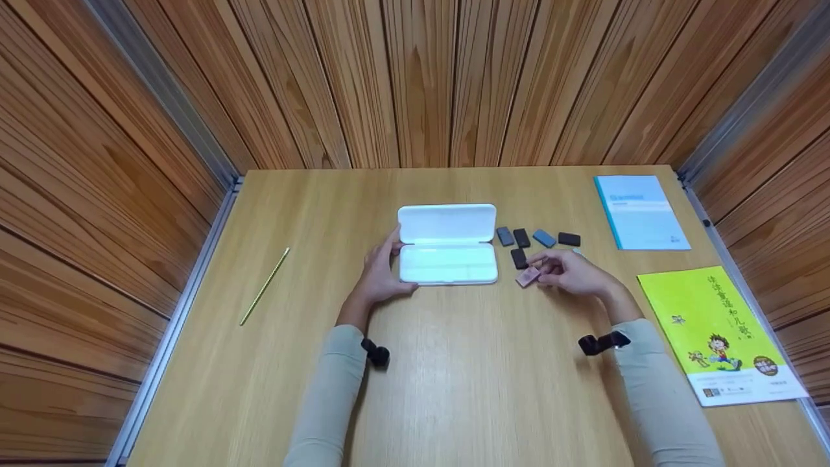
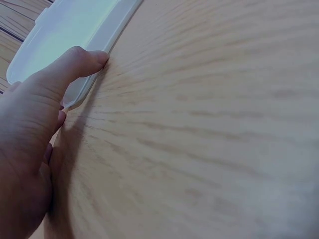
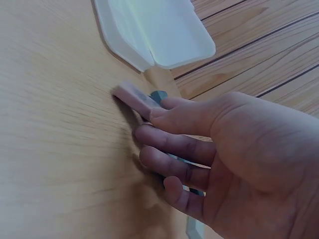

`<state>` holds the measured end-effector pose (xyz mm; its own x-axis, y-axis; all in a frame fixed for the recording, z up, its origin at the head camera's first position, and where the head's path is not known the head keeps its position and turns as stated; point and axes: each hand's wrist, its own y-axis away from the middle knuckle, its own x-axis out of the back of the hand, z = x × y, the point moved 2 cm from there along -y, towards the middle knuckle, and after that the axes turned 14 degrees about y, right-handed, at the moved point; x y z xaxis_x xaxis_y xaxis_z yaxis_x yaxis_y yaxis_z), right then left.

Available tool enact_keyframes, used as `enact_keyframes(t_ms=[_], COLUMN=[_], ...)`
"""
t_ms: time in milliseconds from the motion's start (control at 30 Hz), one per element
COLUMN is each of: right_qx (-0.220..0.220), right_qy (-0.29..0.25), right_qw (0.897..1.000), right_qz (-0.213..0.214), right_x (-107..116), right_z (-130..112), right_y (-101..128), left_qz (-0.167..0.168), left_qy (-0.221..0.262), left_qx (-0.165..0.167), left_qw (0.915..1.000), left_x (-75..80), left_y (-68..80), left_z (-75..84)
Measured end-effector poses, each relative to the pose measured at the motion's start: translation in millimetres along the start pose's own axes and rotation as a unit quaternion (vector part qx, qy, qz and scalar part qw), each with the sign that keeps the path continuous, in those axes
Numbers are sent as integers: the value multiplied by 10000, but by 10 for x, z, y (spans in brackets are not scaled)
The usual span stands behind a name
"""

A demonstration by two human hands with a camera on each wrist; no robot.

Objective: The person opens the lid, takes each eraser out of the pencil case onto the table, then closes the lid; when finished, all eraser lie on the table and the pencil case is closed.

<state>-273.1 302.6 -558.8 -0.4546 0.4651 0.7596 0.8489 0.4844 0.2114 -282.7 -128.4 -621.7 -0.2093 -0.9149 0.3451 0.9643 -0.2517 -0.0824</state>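
Note:
A white pencil case (image 1: 447,264) lies with its lid raised in the middle of the table; its tray looks bare. My left hand (image 1: 382,269) grips the case's left end, thumb at the front corner and fingers along the side. In the left wrist view the thumb (image 2: 79,64) presses against the case's front edge. Right of the case, my right hand (image 1: 570,272) pinches a pink eraser (image 3: 134,99) between thumb and fingertips, close over the table. Just beyond that hand are several small erasers: a black one (image 1: 519,258), a blue one (image 1: 545,238) and a grey one (image 1: 504,235) among them.
A gold-coloured pencil-like stick (image 1: 264,287) lies at the left of the table. To the right lie a pale blue booklet (image 1: 642,211) and a yellow-green book (image 1: 687,311). Wood-panelled walls stand behind and at both sides.

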Motion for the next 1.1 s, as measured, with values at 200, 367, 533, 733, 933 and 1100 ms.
enact_keyframes(t_ms=[200, 367, 533, 733, 933, 1100], right_qx=[-225, -214, -113, -180, -199, -352], right_qy=[-63, -48, 151, 37, -223, -560], right_qw=[9997, 9997, 9994, 9984, 9963, 9940], right_qz=[14, 56, 283, 526, 806, 874], right_x=[93, 98, 91, 112, 106, 95], right_z=[30, 8, -105, -270, -347, -381], right_y=[24, -1, -70, -207, -410, -562], left_qz=[21, 19, 105, 140, 93, 59], left_qy=[18, -31, 77, 154, 111, 118], left_qx=[65, 127, 207, 293, 51, 1], left_qw=[10000, 9999, 9997, 9994, 9999, 9999], left_x=[12, 13, -13, -23, -4, -3], left_y=[-7, -10, 4, 5, 3, 2], left_z=[14, 12, 2, -8, -14, -17])
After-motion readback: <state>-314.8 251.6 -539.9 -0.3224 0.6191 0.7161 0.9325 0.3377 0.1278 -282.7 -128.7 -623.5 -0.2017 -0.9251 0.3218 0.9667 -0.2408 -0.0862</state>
